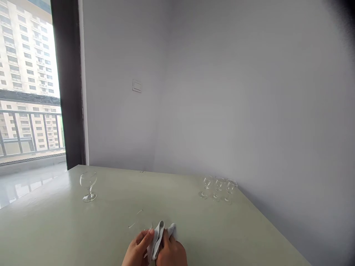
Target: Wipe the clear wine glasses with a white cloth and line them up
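Observation:
Low in the middle of the head view, my left hand (138, 248) is closed around a clear glass (141, 221). Only thin bright edges of this glass show, tilted away to the upper left, so its full shape is hard to make out. A pale grey-white cloth (156, 240) is bunched between the two hands, against the glass. My right hand (172, 252) grips the cloth, with fingers folded into it and partly hidden by it. Both hands are close together, just above the table.
A stemmed glass (89, 186) stands upright at the table's left. Three small stemmed glasses (218, 187) stand in a row near the far right corner. The pale green table (105, 236) meets grey walls at the back and right. A window with a railing is at left.

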A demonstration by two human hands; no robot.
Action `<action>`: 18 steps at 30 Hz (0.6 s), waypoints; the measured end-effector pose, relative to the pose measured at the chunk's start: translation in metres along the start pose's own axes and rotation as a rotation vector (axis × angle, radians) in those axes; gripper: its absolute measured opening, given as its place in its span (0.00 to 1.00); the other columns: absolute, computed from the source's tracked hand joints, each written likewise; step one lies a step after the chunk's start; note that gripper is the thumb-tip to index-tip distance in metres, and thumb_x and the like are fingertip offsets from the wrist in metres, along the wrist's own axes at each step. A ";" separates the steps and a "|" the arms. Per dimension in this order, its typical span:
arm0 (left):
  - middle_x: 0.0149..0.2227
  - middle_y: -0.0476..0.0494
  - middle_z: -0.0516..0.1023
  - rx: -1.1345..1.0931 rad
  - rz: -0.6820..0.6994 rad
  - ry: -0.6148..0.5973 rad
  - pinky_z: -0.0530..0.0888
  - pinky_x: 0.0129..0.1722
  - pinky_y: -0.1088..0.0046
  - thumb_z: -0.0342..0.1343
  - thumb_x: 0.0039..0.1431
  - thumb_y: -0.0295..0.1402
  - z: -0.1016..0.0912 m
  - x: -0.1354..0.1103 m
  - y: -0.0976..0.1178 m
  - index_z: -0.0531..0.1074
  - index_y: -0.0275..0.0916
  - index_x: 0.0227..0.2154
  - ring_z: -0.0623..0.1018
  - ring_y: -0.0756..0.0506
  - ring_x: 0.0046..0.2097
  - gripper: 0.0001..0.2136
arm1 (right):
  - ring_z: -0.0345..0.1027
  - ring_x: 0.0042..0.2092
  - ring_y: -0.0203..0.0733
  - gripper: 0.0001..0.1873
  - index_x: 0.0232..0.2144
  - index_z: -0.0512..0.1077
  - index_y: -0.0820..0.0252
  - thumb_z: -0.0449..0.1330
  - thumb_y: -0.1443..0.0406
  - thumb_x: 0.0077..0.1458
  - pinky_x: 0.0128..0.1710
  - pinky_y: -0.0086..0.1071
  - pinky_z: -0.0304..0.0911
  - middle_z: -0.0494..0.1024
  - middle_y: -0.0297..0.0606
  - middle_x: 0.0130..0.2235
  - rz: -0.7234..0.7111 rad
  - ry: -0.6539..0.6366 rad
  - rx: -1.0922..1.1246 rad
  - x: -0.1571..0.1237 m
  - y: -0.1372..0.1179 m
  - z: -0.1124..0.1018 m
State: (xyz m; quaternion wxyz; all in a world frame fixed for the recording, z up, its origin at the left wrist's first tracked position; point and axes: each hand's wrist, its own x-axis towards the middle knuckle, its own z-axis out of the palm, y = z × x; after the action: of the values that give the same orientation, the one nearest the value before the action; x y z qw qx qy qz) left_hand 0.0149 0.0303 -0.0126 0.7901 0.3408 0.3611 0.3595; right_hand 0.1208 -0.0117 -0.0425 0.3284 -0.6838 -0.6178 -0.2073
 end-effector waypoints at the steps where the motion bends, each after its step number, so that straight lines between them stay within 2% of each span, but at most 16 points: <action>1: 0.20 0.54 0.68 -0.001 0.002 0.001 0.63 0.24 0.79 0.66 0.37 0.46 0.000 -0.001 0.003 0.71 0.38 0.25 0.67 0.53 0.24 0.18 | 0.70 0.21 0.43 0.11 0.36 0.71 0.60 0.53 0.73 0.51 0.19 0.29 0.62 0.76 0.39 0.25 -0.007 -0.017 -0.021 0.000 0.000 -0.001; 5: 0.28 0.49 0.74 0.028 0.064 0.089 0.68 0.30 0.77 0.66 0.38 0.44 0.002 -0.009 0.017 0.72 0.37 0.30 0.73 0.50 0.30 0.19 | 0.71 0.26 0.40 0.12 0.37 0.73 0.58 0.53 0.73 0.52 0.20 0.26 0.62 0.78 0.39 0.34 -0.086 -0.086 -0.052 0.002 -0.001 -0.008; 9: 0.39 0.42 0.78 0.069 0.110 0.215 0.70 0.36 0.75 0.68 0.38 0.38 -0.001 -0.007 0.026 0.69 0.37 0.33 0.75 0.47 0.39 0.19 | 0.72 0.26 0.38 0.16 0.36 0.74 0.54 0.56 0.75 0.46 0.21 0.25 0.61 0.78 0.37 0.38 -0.113 -0.225 -0.049 0.008 0.000 -0.018; 11: 0.40 0.40 0.79 0.064 0.101 0.240 0.72 0.36 0.74 0.69 0.37 0.35 -0.007 -0.002 0.027 0.69 0.37 0.34 0.76 0.48 0.38 0.20 | 0.73 0.27 0.39 0.17 0.34 0.74 0.52 0.59 0.74 0.39 0.22 0.25 0.61 0.78 0.34 0.39 -0.066 -0.356 0.040 0.013 0.003 -0.026; 13: 0.39 0.38 0.79 0.037 0.128 0.234 0.73 0.38 0.72 0.69 0.35 0.34 -0.012 0.004 0.026 0.68 0.36 0.34 0.76 0.47 0.38 0.21 | 0.74 0.29 0.40 0.15 0.33 0.73 0.53 0.60 0.72 0.40 0.26 0.24 0.62 0.79 0.32 0.36 0.065 -0.437 0.151 0.019 0.011 -0.035; 15: 0.39 0.37 0.79 0.014 0.187 0.250 0.74 0.41 0.70 0.69 0.35 0.33 -0.017 0.008 0.027 0.68 0.36 0.35 0.77 0.46 0.39 0.22 | 0.74 0.31 0.40 0.10 0.35 0.72 0.54 0.56 0.68 0.49 0.29 0.25 0.63 0.79 0.34 0.34 0.218 -0.411 0.198 0.026 0.022 -0.044; 16: 0.39 0.37 0.78 0.010 0.219 0.259 0.74 0.41 0.70 0.69 0.36 0.34 -0.018 0.010 0.027 0.68 0.36 0.35 0.76 0.46 0.40 0.22 | 0.73 0.33 0.42 0.10 0.38 0.72 0.55 0.53 0.65 0.53 0.30 0.27 0.63 0.78 0.37 0.36 0.259 -0.359 0.193 0.028 0.026 -0.047; 18: 0.38 0.40 0.78 0.005 0.258 0.287 0.74 0.41 0.70 0.69 0.36 0.34 -0.019 0.010 0.028 0.69 0.36 0.34 0.76 0.46 0.39 0.21 | 0.70 0.40 0.48 0.15 0.44 0.69 0.56 0.51 0.64 0.54 0.33 0.32 0.63 0.75 0.42 0.45 0.240 -0.230 0.172 0.031 0.030 -0.051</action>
State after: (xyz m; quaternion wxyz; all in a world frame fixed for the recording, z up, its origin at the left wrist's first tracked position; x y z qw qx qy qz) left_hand -0.0048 0.0585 -0.0033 0.6770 0.3312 0.4243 0.5020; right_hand 0.1612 -0.0266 0.0088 0.3353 -0.7411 -0.5808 -0.0334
